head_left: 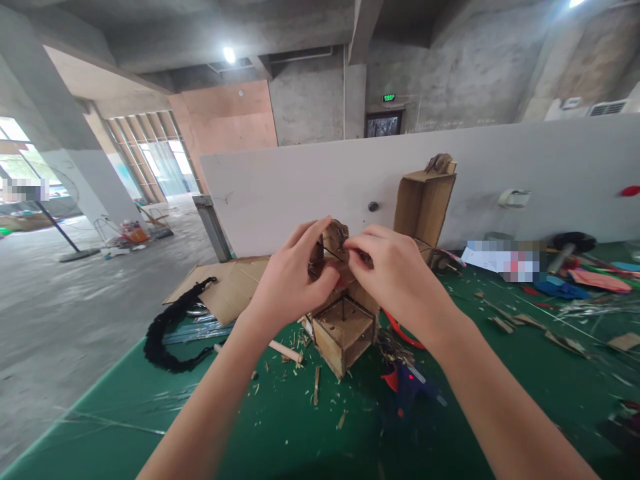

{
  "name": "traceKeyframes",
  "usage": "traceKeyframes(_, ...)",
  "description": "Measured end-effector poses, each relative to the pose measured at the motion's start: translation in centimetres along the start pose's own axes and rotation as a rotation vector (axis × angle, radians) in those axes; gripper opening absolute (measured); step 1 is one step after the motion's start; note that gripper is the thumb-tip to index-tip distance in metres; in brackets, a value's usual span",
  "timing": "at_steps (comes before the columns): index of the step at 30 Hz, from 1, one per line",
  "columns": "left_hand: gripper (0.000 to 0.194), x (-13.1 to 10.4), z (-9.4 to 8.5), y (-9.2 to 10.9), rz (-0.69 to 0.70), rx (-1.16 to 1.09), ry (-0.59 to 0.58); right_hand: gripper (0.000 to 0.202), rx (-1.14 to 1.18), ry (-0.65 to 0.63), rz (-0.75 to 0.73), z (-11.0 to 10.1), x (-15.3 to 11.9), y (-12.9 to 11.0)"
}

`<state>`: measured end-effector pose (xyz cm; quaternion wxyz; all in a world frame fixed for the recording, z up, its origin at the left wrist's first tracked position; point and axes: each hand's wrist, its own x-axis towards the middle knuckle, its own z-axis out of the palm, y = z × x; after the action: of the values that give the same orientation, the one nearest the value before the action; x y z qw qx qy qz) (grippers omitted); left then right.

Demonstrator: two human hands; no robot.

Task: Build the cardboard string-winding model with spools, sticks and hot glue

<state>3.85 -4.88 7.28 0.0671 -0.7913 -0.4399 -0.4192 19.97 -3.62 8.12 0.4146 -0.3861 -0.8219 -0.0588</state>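
A cardboard structure (345,333) with an open box at its base stands on the green table in front of me. Around the left side of its rounded top piece (334,239), my left hand (295,277) is curved, thumb and fingers gripping it. My right hand (387,260) is at the right side of that top, its thumb and index finger pinched together at a thin dark strand or stick (333,255). What exactly lies between those fingertips is too small to make out. A thin dark rod rises inside the box below my hands.
A taller cardboard structure (425,207) stands behind at the right, before a white partition (300,180). A blue glue gun (413,387) lies at the near right. Black fuzzy trim (160,340), flat cardboard (240,287) and a wooden stick (286,351) lie left. Scraps litter the green table (280,427).
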Motion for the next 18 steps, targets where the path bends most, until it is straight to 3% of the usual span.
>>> traceKeyframes(7, 0.05, 0.1, -0.1, 0.1, 0.006, -0.03, -0.015, 0.024, 0.004, -0.001, -0.008, 0.1, 0.0, 0.2)
traceKeyframes(18, 0.052, 0.1, 0.3, -0.9, -0.029, -0.022, -0.03, 0.023, -0.003, 0.003, -0.01, 0.0, 0.0, 0.1)
